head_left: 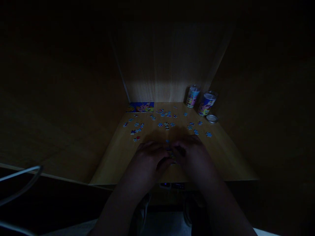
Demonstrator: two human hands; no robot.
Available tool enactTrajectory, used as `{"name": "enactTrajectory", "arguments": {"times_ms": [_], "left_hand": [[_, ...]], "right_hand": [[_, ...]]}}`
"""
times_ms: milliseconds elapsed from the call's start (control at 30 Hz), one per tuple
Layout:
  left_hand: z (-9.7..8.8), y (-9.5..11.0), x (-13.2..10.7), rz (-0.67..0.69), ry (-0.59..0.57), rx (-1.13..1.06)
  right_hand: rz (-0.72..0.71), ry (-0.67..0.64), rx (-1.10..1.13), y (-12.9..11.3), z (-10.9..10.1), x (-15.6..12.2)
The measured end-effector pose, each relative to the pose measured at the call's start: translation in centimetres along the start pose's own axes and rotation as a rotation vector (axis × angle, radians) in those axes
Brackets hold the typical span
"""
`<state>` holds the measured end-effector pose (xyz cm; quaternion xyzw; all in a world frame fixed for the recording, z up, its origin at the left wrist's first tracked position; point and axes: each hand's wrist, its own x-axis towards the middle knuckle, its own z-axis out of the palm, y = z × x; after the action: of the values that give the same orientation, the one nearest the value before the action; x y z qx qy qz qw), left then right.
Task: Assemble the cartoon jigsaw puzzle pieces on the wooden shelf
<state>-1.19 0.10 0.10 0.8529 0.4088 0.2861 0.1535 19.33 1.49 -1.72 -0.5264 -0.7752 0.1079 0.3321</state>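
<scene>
Both of my hands meet over the wooden surface, low in the middle of the dim view. My left hand [150, 160] has its fingers curled with the thumb near the fingertips, at the left edge of a small joined cluster of jigsaw puzzle pieces [173, 158]. My right hand [193, 154] is pinched at the cluster's upper right. Fingers and shadow hide most of the cluster, and the exact grip is hard to see. One small blue piece [167, 141] lies just beyond the fingertips. Several loose puzzle pieces [166, 126] are scattered farther back.
A cartoon picture card [140, 107] lies at the back left. Two printed cylindrical tins, one [192, 96] behind the other [206, 104], stand at the back right, with a round metal lid [212, 118] beside them. Wooden panels [167, 65] enclose the surface. White cables [19, 173] hang at the left.
</scene>
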Motion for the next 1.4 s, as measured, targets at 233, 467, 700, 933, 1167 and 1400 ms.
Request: {"name": "enactTrajectory", "arguments": {"times_ms": [233,467,700,933,1167,1400], "left_hand": [[0.1,-0.1,0.1,-0.01,0.016,0.028],[0.4,-0.1,0.1,-0.051,0.072,0.108],[-0.5,0.2,-0.9,-0.068,0.15,0.098],[-4.5,-3.4,-2.6,-0.285,0.286,0.306],[-4.6,-6.3,-3.0,-0.335,0.264,0.4],[-3.5,-5.8,-2.4,-0.248,0.123,0.477]], "right_hand": [[0.029,0.19,0.024,-0.2,-1.5,-0.2],[0.132,0.344,-0.1,2.4,-4.1,-1.1],[0.126,0.196,-0.149,3.1,-2.6,-1.3],[0.131,0.17,-0.139,2.9,-2.6,-1.3],[0.106,0.146,-0.141,2.7,-2.5,-1.2],[0.072,0.137,-0.149,2.9,-2.3,-1.2]]}}
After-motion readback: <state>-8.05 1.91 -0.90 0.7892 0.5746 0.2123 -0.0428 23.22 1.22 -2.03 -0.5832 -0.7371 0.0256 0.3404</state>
